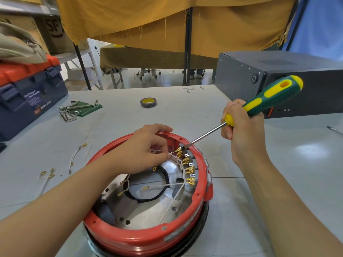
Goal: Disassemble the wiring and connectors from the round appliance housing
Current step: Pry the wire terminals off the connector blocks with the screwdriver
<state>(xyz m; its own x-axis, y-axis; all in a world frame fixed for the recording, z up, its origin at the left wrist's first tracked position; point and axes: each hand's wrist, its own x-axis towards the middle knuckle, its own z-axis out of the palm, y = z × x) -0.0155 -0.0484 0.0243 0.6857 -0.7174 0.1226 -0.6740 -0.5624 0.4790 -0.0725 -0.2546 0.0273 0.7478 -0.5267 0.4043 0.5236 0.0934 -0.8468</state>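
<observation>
The round appliance housing has a red rim and a metal inside, and sits on the grey table close to me. A row of brass spade connectors with white wires lines its right inner wall. My left hand reaches over the far rim and pinches a white wire by the top connectors. My right hand grips a green and yellow screwdriver, whose flat tip touches the topmost connector.
Loose white wires with brass terminals lie on the table to the left. Hex keys, a tape roll, a blue and red toolbox and a dark metal case stand farther back.
</observation>
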